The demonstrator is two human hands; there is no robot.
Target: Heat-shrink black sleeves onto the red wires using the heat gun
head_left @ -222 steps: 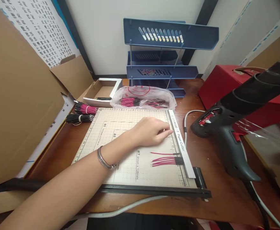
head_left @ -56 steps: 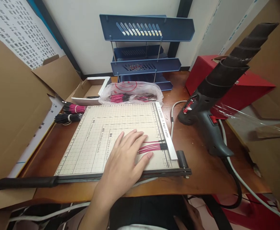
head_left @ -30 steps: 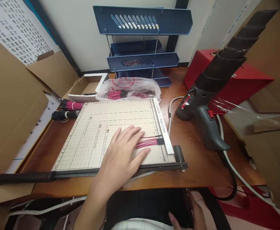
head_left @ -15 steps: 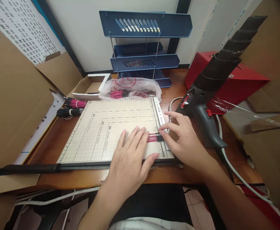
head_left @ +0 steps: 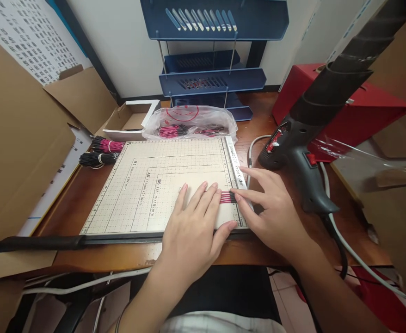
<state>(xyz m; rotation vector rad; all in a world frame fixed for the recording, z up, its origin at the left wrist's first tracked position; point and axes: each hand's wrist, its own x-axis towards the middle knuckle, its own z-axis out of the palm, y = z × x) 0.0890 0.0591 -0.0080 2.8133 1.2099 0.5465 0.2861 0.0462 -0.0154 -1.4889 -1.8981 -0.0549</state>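
Wires [head_left: 227, 197], thin pink strands with black ends, lie side by side on the paper cutter [head_left: 144, 194], at its near right corner on the worktop. Left hand [head_left: 196, 226] presses flat on them, fingers spread; right hand [head_left: 272, 212], fingers loosely spread, touches their black tips.

**A:** What surrounds the work area?

**B:** A brown wooden desk [head_left: 85, 194] against a white wall [head_left: 130, 55]. A blue tiered tray rack [head_left: 213, 78] stands at the desk's far edge; cardboard panels [head_left: 19, 152] line its left edge.

**A:** And the floor?

**B:** Pale tiles [head_left: 286, 300] below.
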